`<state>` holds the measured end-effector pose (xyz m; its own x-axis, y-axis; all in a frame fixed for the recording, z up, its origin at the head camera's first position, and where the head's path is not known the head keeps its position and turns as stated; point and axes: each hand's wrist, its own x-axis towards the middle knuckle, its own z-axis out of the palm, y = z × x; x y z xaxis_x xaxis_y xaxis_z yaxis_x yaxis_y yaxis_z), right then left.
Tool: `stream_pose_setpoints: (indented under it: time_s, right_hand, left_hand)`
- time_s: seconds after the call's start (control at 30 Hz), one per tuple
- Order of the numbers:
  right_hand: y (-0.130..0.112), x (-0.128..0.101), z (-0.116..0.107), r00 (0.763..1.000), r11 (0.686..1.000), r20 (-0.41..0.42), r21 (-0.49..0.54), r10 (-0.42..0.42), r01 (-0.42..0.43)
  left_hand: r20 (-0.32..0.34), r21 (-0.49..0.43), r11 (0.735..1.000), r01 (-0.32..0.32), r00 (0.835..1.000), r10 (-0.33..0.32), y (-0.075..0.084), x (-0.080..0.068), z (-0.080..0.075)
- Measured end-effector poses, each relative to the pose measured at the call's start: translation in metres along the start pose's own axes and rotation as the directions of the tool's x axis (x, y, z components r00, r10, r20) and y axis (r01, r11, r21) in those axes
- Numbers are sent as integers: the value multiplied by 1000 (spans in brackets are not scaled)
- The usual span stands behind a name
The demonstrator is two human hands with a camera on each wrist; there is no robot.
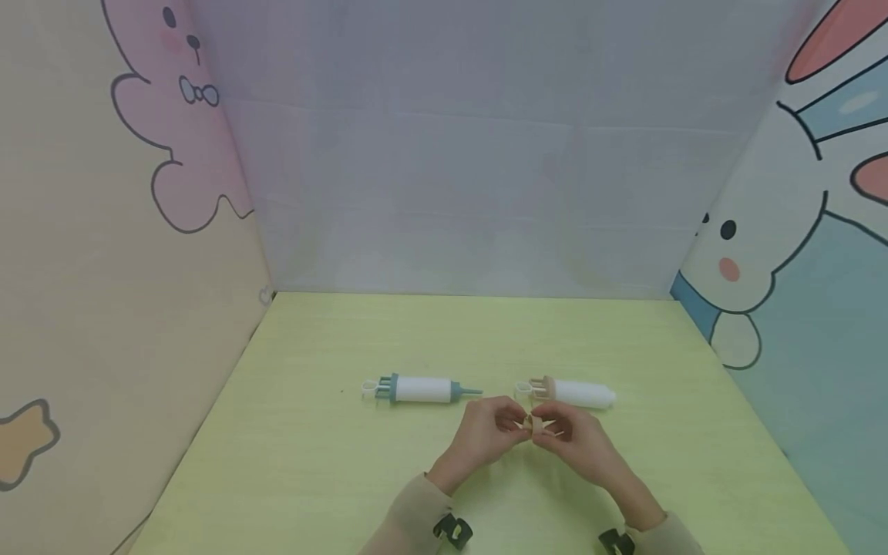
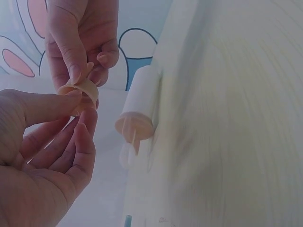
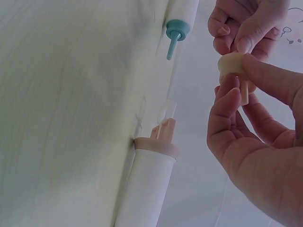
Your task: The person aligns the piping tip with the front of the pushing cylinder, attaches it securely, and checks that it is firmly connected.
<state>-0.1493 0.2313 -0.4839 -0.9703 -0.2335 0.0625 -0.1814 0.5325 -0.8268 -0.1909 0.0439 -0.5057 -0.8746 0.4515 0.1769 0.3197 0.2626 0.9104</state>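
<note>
Both hands meet over the table around a small beige cap (image 3: 232,64) with a ring-shaped rim and a narrow nozzle, which shows best in the right wrist view. My left hand (image 1: 482,432) pinches its rim side between thumb and fingers. From the other side my right hand (image 1: 583,443) grips it, thumb and fingertips on the cap near the nozzle. Just beyond the right hand lies a white syringe-like tube (image 1: 583,394) with a beige collar and a clear pull ring; its front end carries no nozzle. Fingers hide part of the cap.
A second white tube (image 1: 423,389) with teal ends and a teal nozzle lies to the left, behind the left hand. The yellow-green table (image 1: 312,478) is bordered by a pale back wall (image 1: 458,193) and side walls with cartoon animals.
</note>
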Motion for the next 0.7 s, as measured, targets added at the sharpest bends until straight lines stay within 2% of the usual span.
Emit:
stream_pose_setpoints:
  time_s: [0.2, 0.47, 0.7]
  right_hand:
    - [-2, 2, 0, 1000, 1000, -3, -15, -1, 1]
    - [0, 3, 1, 1000, 1000, -8, 19, 9, -9]
    - [1, 3, 2, 1000, 999, -12, 40, 9, -8]
  left_hand:
    - [23, -34, 999, -16, 1000, 17, -1, 0, -1]
    - [37, 71, 997, -26, 999, 23, 2, 0, -4]
    - [53, 105, 994, -36, 998, 30, -1, 0, -3]
